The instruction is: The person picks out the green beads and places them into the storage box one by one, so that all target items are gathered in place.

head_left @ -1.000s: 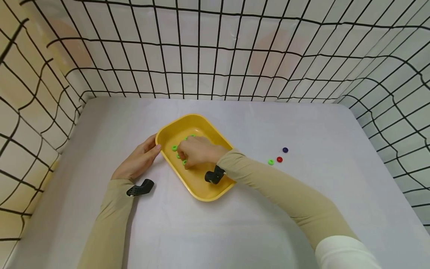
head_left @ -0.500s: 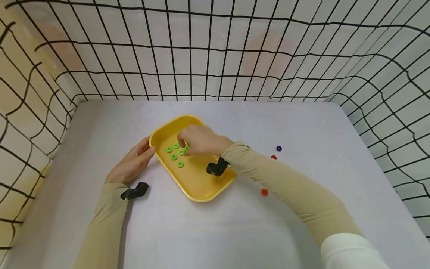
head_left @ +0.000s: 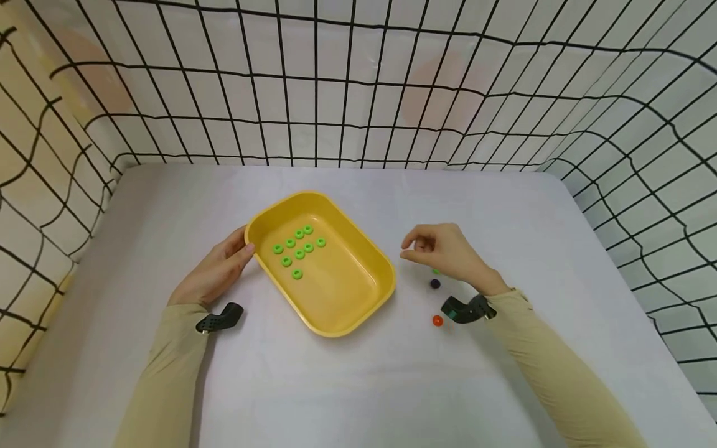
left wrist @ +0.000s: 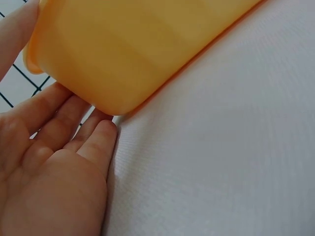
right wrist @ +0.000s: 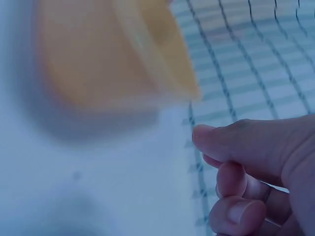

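Observation:
In the head view a yellow tray lies slantwise on the white table. Several small green rings form rows in its far left part. My left hand holds the tray's left corner, thumb on the rim; the left wrist view has its fingers against the outer wall. To the right of the tray is my right hand, above the table, fingers loosely curled and nothing visible between thumb and fingertips. Below it lie a dark ring, a partly hidden green ring and an orange-red bead.
Black wire mesh stands along the back and both sides of the white table. A black wrist camera sits on the right wrist, another camera on the left.
My right hand has left the inside of the tray and moved right, over the loose rings. The green rings stay in the tray, now uncovered. My left hand keeps its hold on the corner.

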`<state>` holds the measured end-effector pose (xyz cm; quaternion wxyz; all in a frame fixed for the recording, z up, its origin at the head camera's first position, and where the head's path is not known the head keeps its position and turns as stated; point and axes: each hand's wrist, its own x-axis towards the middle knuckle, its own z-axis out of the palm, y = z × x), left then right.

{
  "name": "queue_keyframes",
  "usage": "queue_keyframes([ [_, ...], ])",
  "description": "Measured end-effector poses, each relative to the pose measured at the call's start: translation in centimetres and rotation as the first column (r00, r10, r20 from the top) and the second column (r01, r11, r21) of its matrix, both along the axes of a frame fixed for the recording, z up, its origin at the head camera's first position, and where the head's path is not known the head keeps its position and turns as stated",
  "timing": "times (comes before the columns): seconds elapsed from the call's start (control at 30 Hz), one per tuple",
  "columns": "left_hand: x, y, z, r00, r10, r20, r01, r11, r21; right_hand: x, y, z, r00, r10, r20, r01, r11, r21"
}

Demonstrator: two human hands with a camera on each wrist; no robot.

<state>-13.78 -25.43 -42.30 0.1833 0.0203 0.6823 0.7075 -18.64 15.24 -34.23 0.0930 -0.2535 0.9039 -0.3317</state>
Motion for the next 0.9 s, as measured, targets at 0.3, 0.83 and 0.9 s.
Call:
queue_keyframes([
  [0.3,0.3,-0.2,-0.3,1.0,0.016,0.007,-0.016,0.999,-0.032,2.1,5.3,-3.8,0.986,-0.166,0.035,0.167,0.985,-0.035],
  [0.83,0.2,0.2,0.2,1.0,0.018,0.021,-0.017,1.0,-0.023,2.3,7.4,-6.3,0.96,-0.278,0.025,0.277,0.961,0.023],
  [0.9,0.1,0.3,0.2,1.0,0.017,0.018,-0.017,1.0,-0.017,2.3,7.4,-6.4,0.96,-0.278,0.022,0.277,0.96,0.024],
])
